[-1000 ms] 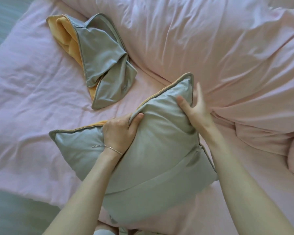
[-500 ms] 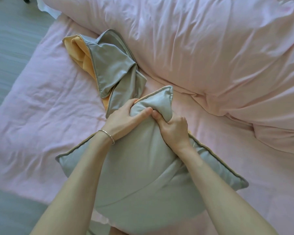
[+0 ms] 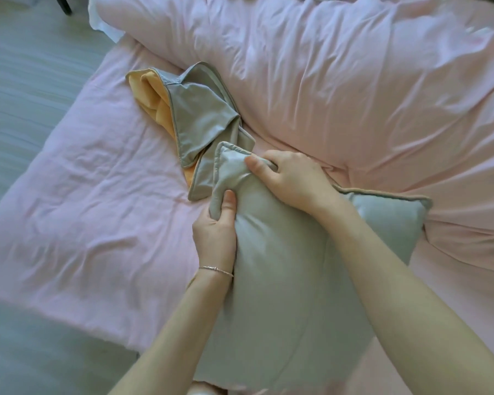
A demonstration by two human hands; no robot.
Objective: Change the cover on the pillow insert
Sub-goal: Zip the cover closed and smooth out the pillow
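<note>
Centre and lower centre of the frame: one grey pillow on a pink bed, standing partly up, its upper corner bunched. Left hand at mid-frame, fingers curled round the left side of that corner, thumb pressed on the front of the fabric; thin bracelet on the wrist. Right hand just above and right, fingers curled behind the corner, thumb clamped on the front. Both hands gripping the same bunched corner, thumbs near each other but apart. Another piped corner of the pillow sticking out to the right, partly hidden behind the right forearm.

Upper left of the pillow, touching its bunched corner: one loose cover, grey outside with orange lining showing, crumpled flat on the bed. Across the upper and right parts of the frame: one puffy pink duvet, heaped, pressing against the pillow's right side. Far left and lower left: grey floor.

Count: two hands, one pillow, one loose cover, one duvet, one bracelet.
</note>
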